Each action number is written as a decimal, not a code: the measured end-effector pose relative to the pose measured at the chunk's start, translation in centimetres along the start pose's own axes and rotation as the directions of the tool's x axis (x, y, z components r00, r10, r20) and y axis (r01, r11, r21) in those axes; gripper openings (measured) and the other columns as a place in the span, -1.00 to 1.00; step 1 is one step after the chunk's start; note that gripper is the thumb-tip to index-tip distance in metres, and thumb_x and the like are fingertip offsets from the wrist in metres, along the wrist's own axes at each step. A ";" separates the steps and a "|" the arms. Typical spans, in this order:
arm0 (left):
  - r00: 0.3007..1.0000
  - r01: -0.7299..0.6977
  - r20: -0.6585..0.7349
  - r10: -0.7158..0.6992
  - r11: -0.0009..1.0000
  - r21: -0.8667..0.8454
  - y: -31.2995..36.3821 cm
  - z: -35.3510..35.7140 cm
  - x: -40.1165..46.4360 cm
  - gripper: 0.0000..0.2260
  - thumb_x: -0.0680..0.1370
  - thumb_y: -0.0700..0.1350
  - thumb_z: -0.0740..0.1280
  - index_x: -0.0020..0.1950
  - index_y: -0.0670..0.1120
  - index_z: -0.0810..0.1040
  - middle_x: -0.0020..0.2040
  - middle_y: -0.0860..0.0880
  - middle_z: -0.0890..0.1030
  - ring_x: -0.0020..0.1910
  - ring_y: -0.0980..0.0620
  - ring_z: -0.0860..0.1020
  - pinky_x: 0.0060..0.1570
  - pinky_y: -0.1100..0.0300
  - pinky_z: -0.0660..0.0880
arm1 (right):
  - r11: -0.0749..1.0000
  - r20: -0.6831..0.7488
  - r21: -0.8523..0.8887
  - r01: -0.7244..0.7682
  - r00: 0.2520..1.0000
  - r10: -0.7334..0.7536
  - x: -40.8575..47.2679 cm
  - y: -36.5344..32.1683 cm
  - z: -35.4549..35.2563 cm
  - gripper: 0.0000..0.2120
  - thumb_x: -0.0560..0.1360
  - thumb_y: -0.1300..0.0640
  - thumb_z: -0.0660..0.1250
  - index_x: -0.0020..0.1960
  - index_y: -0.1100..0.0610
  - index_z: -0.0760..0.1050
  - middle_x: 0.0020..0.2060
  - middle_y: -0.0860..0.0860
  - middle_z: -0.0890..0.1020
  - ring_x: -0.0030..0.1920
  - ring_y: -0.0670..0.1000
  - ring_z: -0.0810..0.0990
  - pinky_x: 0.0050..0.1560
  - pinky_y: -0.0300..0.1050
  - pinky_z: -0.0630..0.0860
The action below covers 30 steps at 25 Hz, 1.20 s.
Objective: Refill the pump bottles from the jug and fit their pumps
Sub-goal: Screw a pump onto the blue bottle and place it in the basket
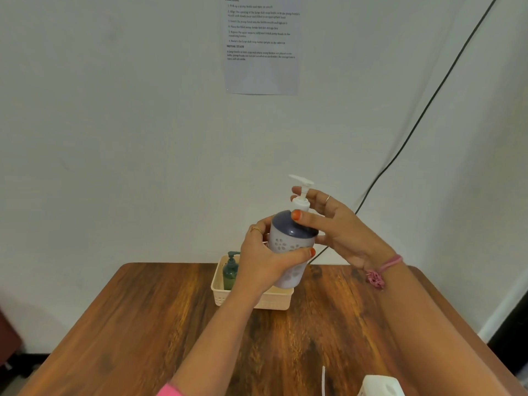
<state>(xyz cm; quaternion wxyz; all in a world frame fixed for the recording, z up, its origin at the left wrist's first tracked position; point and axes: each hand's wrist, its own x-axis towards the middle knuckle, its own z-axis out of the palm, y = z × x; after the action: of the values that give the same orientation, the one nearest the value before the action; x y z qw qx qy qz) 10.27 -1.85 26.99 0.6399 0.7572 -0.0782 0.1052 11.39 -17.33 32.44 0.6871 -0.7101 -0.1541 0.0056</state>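
Currently: pump bottle [288, 247] upright, left hand [265, 261] grip wrapping its body; right hand [340, 224] pinching white pump [301, 195] collar above basket [274, 301].

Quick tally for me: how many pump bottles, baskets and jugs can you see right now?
Pump bottles: 2, the purple-topped bottle held in both hands and the green bottle in the basket.
Baskets: 1, the cream basket.
Jugs: 1, the white jug, partly out of frame.
Total: 4

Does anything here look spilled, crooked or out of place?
Nothing stands out. The table shows no spill, the green bottle stands upright in the basket, and both hands hold the white bottle above it.
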 end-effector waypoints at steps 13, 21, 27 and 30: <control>1.000 -0.014 -0.004 0.015 1.000 0.007 -0.4 -0.7 0.4 -0.28 0.22 0.00 0.63 0.30 0.06 0.39 0.19 0.06 0.53 0.13 0.05 0.53 0.06 0.11 0.60 | 0.989 -0.156 0.143 0.039 0.988 -0.016 1.1 0.9 2.5 -0.43 0.14 0.01 0.59 0.10 0.15 0.59 0.03 0.09 0.69 0.01 0.03 0.66 -0.09 -0.17 0.60; 1.000 -0.024 -0.012 0.024 1.000 0.004 -0.4 -1.3 0.6 -0.28 0.21 0.01 0.63 0.29 0.06 0.40 0.18 0.06 0.53 0.12 0.06 0.53 0.06 0.11 0.60 | 0.995 -0.156 0.098 0.020 0.988 -0.004 1.4 1.0 2.8 -0.56 0.24 0.05 0.58 0.07 0.14 0.61 -0.02 0.05 0.70 -0.02 -0.01 0.68 -0.11 -0.17 0.60; 1.000 -0.019 0.007 0.019 1.000 -0.004 -0.6 -1.5 0.6 -0.29 0.22 0.00 0.63 0.29 0.07 0.39 0.18 0.07 0.52 0.13 0.07 0.51 0.07 0.13 0.59 | 0.993 -0.001 0.116 -0.021 1.000 0.021 1.2 1.2 2.4 -0.53 0.25 0.03 0.53 0.16 0.03 0.60 0.04 -0.03 0.69 0.05 -0.06 0.65 -0.03 -0.17 0.60; 1.000 -0.029 0.006 0.029 0.999 -0.020 -0.7 -1.6 0.8 -0.29 0.20 -0.03 0.64 0.26 0.08 0.41 0.15 0.07 0.53 0.12 0.07 0.53 0.05 0.10 0.60 | 0.987 -0.108 0.159 -0.008 0.994 0.026 1.4 1.4 3.0 -0.56 0.18 0.05 0.58 0.03 0.11 0.66 -0.05 0.01 0.72 -0.07 -0.07 0.69 -0.20 -0.23 0.59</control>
<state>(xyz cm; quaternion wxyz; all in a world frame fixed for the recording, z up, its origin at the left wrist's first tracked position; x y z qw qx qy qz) 11.10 -0.10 26.81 0.6458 0.7498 -0.0919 0.1113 12.34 -14.09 31.24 0.7486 -0.6538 -0.1089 -0.0153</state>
